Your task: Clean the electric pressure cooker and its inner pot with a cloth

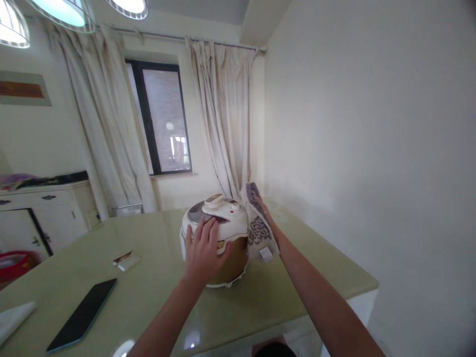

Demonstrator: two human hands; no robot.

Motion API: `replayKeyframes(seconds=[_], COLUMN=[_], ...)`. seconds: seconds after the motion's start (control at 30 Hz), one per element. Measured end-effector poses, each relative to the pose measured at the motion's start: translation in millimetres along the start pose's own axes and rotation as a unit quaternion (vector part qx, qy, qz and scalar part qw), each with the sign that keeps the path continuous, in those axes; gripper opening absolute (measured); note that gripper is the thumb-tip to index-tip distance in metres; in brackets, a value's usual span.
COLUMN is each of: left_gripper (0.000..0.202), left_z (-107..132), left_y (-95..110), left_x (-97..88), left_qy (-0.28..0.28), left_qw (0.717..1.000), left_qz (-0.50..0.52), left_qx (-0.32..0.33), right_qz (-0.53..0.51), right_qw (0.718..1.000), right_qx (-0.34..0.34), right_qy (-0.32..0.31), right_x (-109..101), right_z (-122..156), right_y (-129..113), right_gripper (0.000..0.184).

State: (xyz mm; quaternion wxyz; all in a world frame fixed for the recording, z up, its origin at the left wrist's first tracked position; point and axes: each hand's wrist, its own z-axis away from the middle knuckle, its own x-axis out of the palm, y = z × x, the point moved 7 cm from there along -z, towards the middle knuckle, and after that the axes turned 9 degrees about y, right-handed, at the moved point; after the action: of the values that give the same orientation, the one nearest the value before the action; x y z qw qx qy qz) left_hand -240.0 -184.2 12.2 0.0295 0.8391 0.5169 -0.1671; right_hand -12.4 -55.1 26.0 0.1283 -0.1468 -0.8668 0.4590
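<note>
A rice cooker with a white lid and a gold-brown body stands on the pale green table. Against the front of its lid rests my left hand, fingers spread and holding nothing. My right hand presses a patterned cloth, beige with dark purple swirls and a small white label, to the cooker's right side. The cloth hides most of the right fingers. The lid is closed, with a raised white handle part on top.
On the table's left lie a dark tablet, a white flat object and a small brown and white item. A white cabinet and a red basin are beyond the left edge. A plain wall runs along the right.
</note>
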Motion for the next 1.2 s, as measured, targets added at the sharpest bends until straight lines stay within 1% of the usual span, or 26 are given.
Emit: replayKeyframes(seconds=[0.07,0.13,0.17,0.23,0.3,0.37,0.43,0.47,0.53,0.63,0.7,0.73,0.77,0.83,0.9,0.93,0.97,1.0,1.03,1.07,1.1,1.13,1.17,1.2], left_gripper=[0.06,0.06,0.062,0.068,0.076,0.08,0.08,0.079,0.078,0.078,0.079,0.079,0.078,0.077,0.075,0.074,0.073,0.07,0.067,0.064,0.06,0.057,0.053,0.05], left_z=[2,4,5,8,11,14,15,15,16,21,24,26,28,31,33,33,32,31,28,24,17,8,-2,-13], left_y=[3,0,-5,-17,-30,-43,-55,-61,-72,-94,-113,-122,-131,-142,-146,-146,-144,-141,-137,-132,-126,-119,-112,-105], left_x=[0.9,0.3,-0.5,-3.1,-6.0,-8.4,-9.9,-10.9,-12.5,-12.3,-10.4,-9.8,-9.3,-9.6,-11.7,-13.3,-15.2,-17.3,-20.1,-23.7,-27.7,-31.6,-35.0,-36.6], left_qy=[-0.007,-0.007,-0.005,-0.001,-0.002,-0.013,-0.03,-0.033,-0.033,-0.029,-0.039,-0.047,-0.059,-0.089,-0.113,-0.121,-0.124,-0.122,-0.113,-0.096,-0.071,-0.043,-0.016,0.003], left_qw=[1.0,0.999,0.999,0.997,0.991,0.984,0.977,0.974,0.967,0.966,0.974,0.979,0.982,0.984,0.983,0.982,0.982,0.982,0.983,0.984,0.985,0.986,0.986,0.986], left_qz=[-0.005,0.005,0.013,0.042,0.082,0.118,0.147,0.161,0.182,0.185,0.165,0.153,0.141,0.118,0.102,0.097,0.095,0.098,0.107,0.118,0.133,0.148,0.158,0.165], left_qx=[0.014,0.031,0.039,0.066,0.105,0.135,0.152,0.159,0.174,0.176,0.147,0.129,0.114,0.101,0.104,0.105,0.105,0.105,0.101,0.094,0.082,0.068,0.052,0.038], right_qz=[0.048,0.156,0.219,0.317,0.339,0.319,0.293,0.287,0.283,0.25,0.221,0.212,0.208,0.206,0.208,0.21,0.21,0.208,0.202,0.192,0.183,0.176,0.174,0.176], right_qw=[0.998,0.982,0.968,0.935,0.924,0.924,0.925,0.926,0.934,0.959,0.972,0.975,0.976,0.975,0.973,0.973,0.971,0.967,0.959,0.951,0.943,0.939,0.938,0.94], right_qx=[-0.03,-0.086,-0.114,-0.155,-0.176,-0.208,-0.232,-0.232,-0.203,-0.12,-0.077,-0.068,-0.066,-0.082,-0.096,-0.098,-0.099,-0.101,-0.111,-0.131,-0.159,-0.19,-0.219,-0.241], right_qy=[-0.035,-0.056,-0.052,-0.03,-0.01,-0.035,-0.069,-0.079,-0.078,-0.054,-0.024,-0.006,0.009,0.011,0.006,0.024,0.058,0.111,0.165,0.206,0.227,0.225,0.202,0.166], right_x=[15,23,22,13,-3,-15,-23,-26,-27,-18,-10,-8,-6,-5,-13,-21,-33,-48,-61,-71,-75,-72,-64,-51], right_z=[-2,12,23,48,71,85,84,77,57,31,25,26,27,28,22,16,8,0,-7,-12,-16,-17,-17,-15], right_y=[-18,-34,-41,-51,-59,-66,-69,-67,-55,-21,2,11,16,18,7,-2,-15,-29,-46,-64,-82,-98,-110,-118], right_gripper=[0.039,0.038,0.037,0.038,0.04,0.041,0.041,0.041,0.041,0.043,0.047,0.049,0.051,0.05,0.048,0.048,0.049,0.051,0.052,0.052,0.052,0.05,0.049,0.047])
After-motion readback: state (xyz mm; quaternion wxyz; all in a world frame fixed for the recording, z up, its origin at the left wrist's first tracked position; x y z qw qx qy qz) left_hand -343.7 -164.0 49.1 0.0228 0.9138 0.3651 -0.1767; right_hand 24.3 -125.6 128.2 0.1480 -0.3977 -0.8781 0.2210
